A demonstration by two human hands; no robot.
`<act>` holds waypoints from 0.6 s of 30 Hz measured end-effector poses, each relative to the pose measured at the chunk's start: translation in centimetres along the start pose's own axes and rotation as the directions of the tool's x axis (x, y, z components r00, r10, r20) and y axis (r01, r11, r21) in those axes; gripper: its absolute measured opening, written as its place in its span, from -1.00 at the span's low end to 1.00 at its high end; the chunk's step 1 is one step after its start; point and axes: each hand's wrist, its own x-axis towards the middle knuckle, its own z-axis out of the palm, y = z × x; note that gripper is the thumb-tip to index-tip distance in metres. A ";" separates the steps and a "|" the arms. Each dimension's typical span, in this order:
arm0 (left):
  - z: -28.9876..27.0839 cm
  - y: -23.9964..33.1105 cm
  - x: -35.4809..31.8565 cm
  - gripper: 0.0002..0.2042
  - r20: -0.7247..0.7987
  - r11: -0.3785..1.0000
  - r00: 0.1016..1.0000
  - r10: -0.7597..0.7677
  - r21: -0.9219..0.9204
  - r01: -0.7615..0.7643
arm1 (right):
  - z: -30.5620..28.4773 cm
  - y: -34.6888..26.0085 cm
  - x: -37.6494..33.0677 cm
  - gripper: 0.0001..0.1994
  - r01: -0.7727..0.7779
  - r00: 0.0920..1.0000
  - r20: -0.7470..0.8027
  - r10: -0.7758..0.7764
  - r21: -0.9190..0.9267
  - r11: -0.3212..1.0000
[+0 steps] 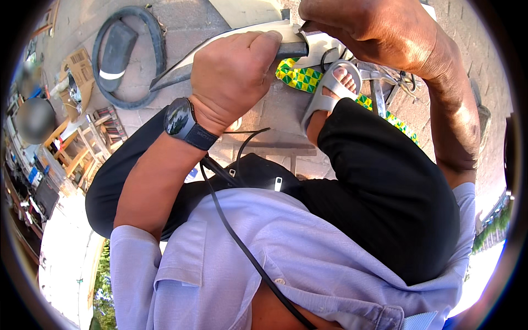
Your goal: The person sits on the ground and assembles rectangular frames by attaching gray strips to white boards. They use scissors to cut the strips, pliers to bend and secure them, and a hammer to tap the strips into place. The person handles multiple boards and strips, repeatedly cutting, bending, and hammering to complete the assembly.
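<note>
My left hand (236,69), with a dark watch on its wrist, is closed in a fist round a long curved strip (184,71) with a pale face and dark edges, perhaps rubber. The strip tapers off to the left, and its dark rolled end (292,50) shows just right of my fist. My right hand (360,25) is closed at the top, its fingers curled down by the strip's right end. What it pinches there is mostly hidden by the hand. A pale sheet-like piece (322,47) shows below it.
A dark rubber ring (159,47) lies on the paving at upper left, a dark flat pad (118,49) inside it. Beside my sandalled foot (335,82) are a green-yellow checked band (300,77) and metal tools (378,96). A cardboard box (80,71) and wooden frames (91,146) stand left.
</note>
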 end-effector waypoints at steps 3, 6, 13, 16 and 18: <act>-0.5 0.2 -0.4 -0.71 0.064 0.999 0.997 -0.037 0.007 0.037 | 0.4 0.4 -0.4 -0.89 -0.001 0.999 -0.044 0.005 0.078 0.997; -0.1 0.4 0.4 -0.67 0.097 0.999 0.995 -0.030 0.029 0.027 | 3.6 3.4 -4.1 -0.79 -0.648 0.727 0.373 0.576 0.651 0.396; 0.7 0.6 0.1 -0.81 0.036 1.000 0.999 0.012 -0.011 -0.012 | 4.9 3.2 -5.0 -0.77 -0.630 0.719 0.393 0.574 0.717 0.298; 0.1 0.3 0.3 -0.77 0.039 1.000 0.999 -0.009 0.003 0.009 | 0.7 0.9 -2.6 -0.83 -0.113 0.992 -0.052 0.118 0.098 0.989; -0.2 0.2 0.6 -0.74 0.060 1.000 0.998 -0.012 -0.006 0.012 | 0.3 -0.1 -2.1 -0.83 -0.037 0.994 -0.103 0.029 -0.085 0.996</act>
